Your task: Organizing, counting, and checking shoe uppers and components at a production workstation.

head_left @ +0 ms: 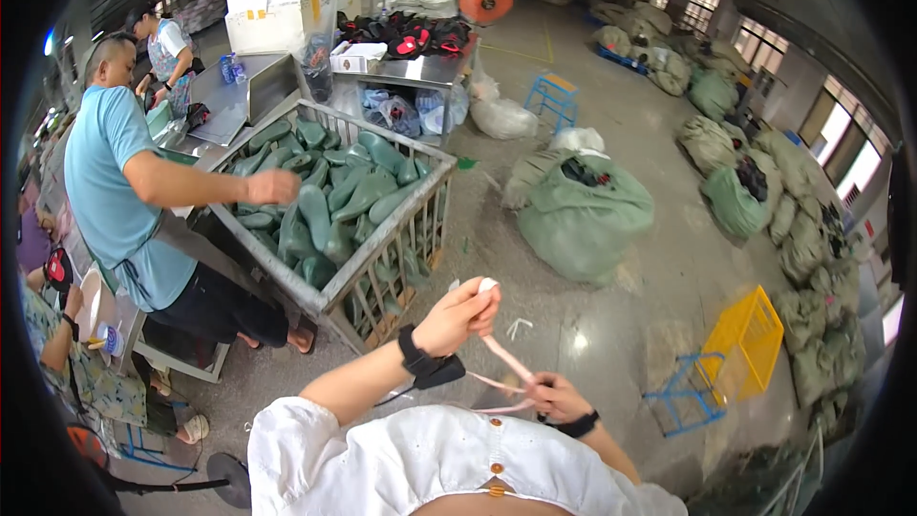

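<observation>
The likeliest trouble, I judge, is a snag. The pale pink strip (506, 355) is strung through the air between the person's two hands, and its slack part doubles back in a loose loop towards nine o'clock from the right hand (561, 397). That slack passes close to the black wristband (416, 354) and the black pad (439, 373) dangling by the left wrist – a careless sweep could catch it there, or leave the strip twisted. The second risk is a slip: nothing appears to bear the strip from below, so if either pinch eased, an end could drop towards the floor, where a white scrap (519, 328) lies near the hands in the view, at about one o'clock from the strip. The crate of green foot-shaped forms (327, 293), at ten to eleven o'clock, stands well apart, with a co-worker's hand (273, 187) over it, so a collision there looks unlikely.

The left hand (460, 313), at eleven o'clock from the strip, is nearly closed, thumb and fingers pinching its upper end; something white shows at the fingertips – whether it belongs to the strip I cannot tell. The right hand, at four o'clock from the left, is curled closed around the lower stretch, its fingers partly hiding the hold.
</observation>
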Demonstrator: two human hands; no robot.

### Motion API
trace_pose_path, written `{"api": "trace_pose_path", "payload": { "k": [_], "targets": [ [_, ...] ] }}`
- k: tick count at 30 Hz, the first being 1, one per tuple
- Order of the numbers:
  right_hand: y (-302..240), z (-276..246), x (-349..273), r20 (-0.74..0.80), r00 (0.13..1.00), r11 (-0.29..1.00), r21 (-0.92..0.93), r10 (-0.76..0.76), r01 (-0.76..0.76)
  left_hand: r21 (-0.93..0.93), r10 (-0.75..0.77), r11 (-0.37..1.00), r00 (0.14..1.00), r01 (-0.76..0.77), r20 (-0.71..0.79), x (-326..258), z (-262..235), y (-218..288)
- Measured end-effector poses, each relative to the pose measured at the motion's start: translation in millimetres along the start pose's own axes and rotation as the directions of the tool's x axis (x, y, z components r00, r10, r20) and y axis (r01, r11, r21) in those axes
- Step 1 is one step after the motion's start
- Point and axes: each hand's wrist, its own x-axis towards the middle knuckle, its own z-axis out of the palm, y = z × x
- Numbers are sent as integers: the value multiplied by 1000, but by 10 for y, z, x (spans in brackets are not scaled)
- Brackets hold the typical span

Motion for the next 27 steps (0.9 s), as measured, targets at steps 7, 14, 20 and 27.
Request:
{"api": "trace_pose_path", "payload": {
  "k": [7, 14, 20, 27],
  "targets": [
    [-2036, -1261, 1147, -167, 934, 888, -400, -315, 228, 716, -143, 665, 977, 212, -156, 2330, -1179, -614],
    [-3729, -1483, 3258, 201, 979, 311, -933, 35, 180, 915, 146, 165, 908, 368, -392, 3160, -2139, 217],
    [-4371, -1020, 5133, 594, 752, 648, -698, 286, 305, 450, 97, 893, 965, 24, -245, 4170, -2999, 181],
    [-5595, -1495, 6925, 363, 905, 646, -750, 222, 142, 627, 130, 713, 819, 314, -558, 5470, -4010, 1404]
  ]
}}
